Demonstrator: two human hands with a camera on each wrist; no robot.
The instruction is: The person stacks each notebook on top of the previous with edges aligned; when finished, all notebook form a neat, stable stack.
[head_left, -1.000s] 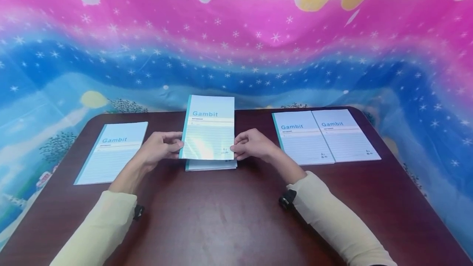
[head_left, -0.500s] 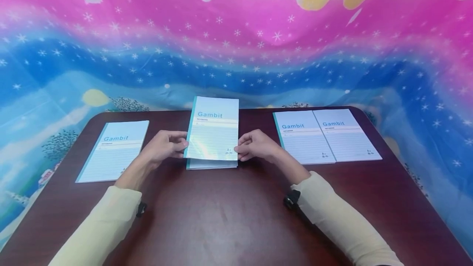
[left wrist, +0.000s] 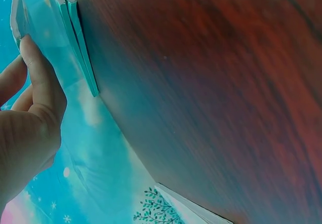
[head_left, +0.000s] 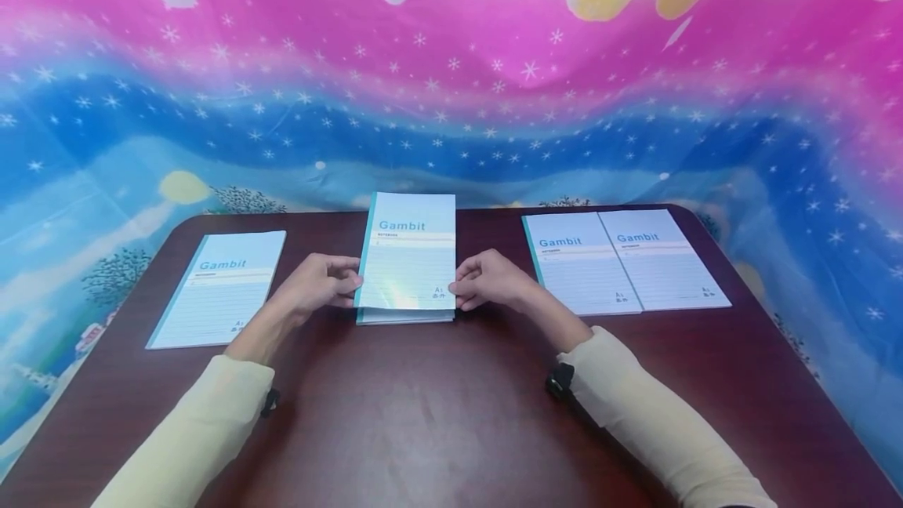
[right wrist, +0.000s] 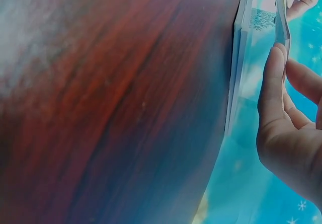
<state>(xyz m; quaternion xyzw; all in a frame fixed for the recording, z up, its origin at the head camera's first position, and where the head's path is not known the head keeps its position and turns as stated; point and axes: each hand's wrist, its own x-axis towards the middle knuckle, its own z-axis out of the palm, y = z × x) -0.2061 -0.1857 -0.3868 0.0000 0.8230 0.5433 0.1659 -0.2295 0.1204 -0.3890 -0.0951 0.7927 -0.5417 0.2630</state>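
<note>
Both hands hold a white Gambit notebook with a teal spine, cover up. My left hand pinches its spine side; my right hand pinches the opposite edge. In the left wrist view the left thumb presses on the edge of the held notebook. The right wrist view shows the thumb and fingers on either side of the notebook. Below it lies a small stack of notebooks, mostly hidden from the head view. A gap shows between the stack and the held notebook in the left wrist view.
Another Gambit notebook lies at the left of the dark red-brown table. Two more, a left one and a right one, lie side by side at the right. A colourful printed cloth hangs behind the table.
The held notebook and both hands have shifted slightly right, then the notebook has come down a little over the stack. The other notebooks stay in place.
</note>
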